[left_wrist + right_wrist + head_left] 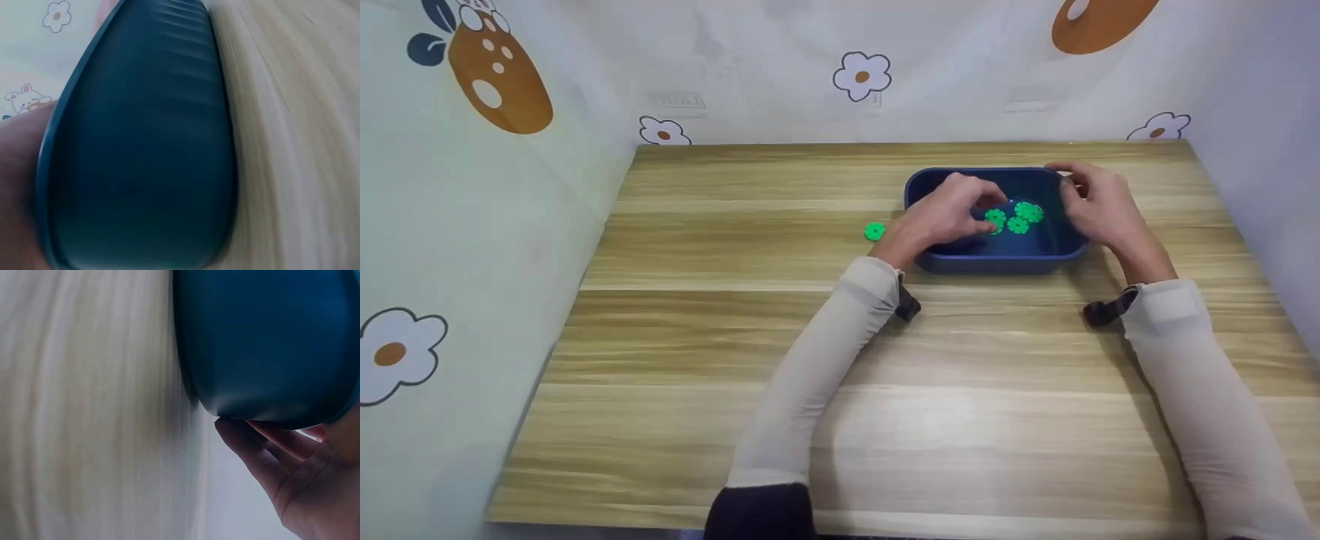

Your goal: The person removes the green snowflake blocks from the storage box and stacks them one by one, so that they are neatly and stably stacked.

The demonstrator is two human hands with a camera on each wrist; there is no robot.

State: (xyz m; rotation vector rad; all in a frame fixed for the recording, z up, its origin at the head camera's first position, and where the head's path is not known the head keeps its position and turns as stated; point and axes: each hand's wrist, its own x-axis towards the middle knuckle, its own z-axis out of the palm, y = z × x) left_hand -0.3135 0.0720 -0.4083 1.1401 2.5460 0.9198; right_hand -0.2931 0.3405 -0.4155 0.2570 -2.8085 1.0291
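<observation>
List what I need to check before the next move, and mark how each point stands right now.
1. Blue bin upright and flat on the table: ok.
2. Right hand steadying the bin: ok, it holds the right end, with fingers against the outside wall.
3. Left hand clear of the bin: not ok, it reaches in over the left side.
4. Left hand free of any piece: cannot tell, its thumb is right by one green piece, but a pinch isn't certain.
5. No pieces outside the bin: not ok, a loose green disc lies on the table, left of it.
6. Exact count inside: cannot tell, some overlap.
</observation>
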